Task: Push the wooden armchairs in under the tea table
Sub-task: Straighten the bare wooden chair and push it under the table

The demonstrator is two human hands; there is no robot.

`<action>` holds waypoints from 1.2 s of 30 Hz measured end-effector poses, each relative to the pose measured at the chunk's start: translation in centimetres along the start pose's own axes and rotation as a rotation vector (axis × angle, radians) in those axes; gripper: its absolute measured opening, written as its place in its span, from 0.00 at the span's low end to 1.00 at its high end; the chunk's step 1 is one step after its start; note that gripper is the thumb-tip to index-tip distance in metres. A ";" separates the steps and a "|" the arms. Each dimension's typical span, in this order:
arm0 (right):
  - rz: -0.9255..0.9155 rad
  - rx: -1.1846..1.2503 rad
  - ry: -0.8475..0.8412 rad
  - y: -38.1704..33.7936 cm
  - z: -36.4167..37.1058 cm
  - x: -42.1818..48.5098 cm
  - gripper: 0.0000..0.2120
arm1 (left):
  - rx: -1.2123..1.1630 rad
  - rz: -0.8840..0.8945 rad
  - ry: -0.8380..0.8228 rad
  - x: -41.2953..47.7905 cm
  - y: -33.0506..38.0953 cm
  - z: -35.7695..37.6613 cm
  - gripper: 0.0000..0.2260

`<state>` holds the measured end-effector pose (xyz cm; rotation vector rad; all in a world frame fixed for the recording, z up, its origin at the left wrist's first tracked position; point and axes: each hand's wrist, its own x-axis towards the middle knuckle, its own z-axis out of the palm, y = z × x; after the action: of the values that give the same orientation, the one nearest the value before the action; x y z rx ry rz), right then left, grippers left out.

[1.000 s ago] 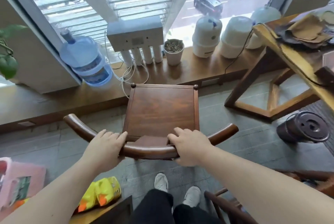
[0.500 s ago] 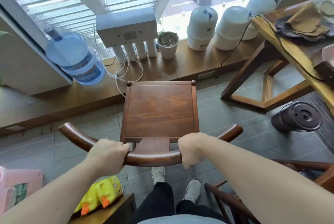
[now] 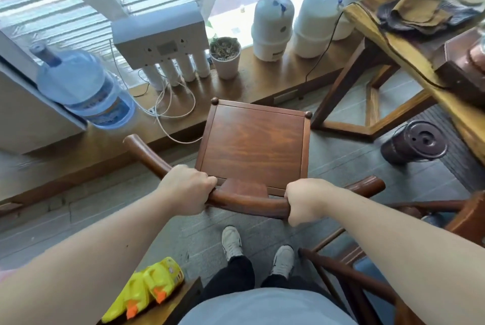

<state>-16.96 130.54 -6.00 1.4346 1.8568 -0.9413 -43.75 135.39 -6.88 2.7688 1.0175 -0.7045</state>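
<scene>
A dark wooden armchair [image 3: 253,146] with a square seat and a curved back rail stands on the grey floor right in front of me, its seat facing the window ledge. My left hand [image 3: 187,188] grips the rail left of the back splat, and my right hand [image 3: 305,200] grips it on the right. The tea table [image 3: 409,54], a thick live-edge slab on an angled wooden frame, runs along the upper right. The chair sits to the left of the table's leg frame. A second armchair [image 3: 367,280] shows partly at the lower right.
A low wooden ledge [image 3: 262,80] under the window carries a blue water jug [image 3: 81,88], a filter unit [image 3: 160,41], a small plant pot [image 3: 225,58] and white tanks [image 3: 271,26]. A dark lidded bucket [image 3: 414,143] stands under the table. A yellow toy [image 3: 147,288] lies at the lower left.
Both hands have closed tighter on the back rail. The chair has turned slightly, its front swinging right toward the table frame, and my view has shifted left and closer.
</scene>
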 end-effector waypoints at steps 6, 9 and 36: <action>0.125 0.216 0.009 1.9 2.0 -1.4 0.10 | 0.105 0.182 -0.003 5.2 -0.2 -2.8 0.07; 0.179 0.305 0.023 2.7 3.2 -2.4 0.11 | 0.141 0.266 0.013 7.5 0.4 -4.3 0.08; 0.555 0.595 0.192 5.6 2.8 -2.5 0.16 | 0.493 0.784 -0.019 22.6 -0.5 -10.1 0.14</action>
<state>-10.85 127.81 -6.52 2.3086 1.2057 -1.1348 -25.10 151.58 -8.28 3.1512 -0.3322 -0.9100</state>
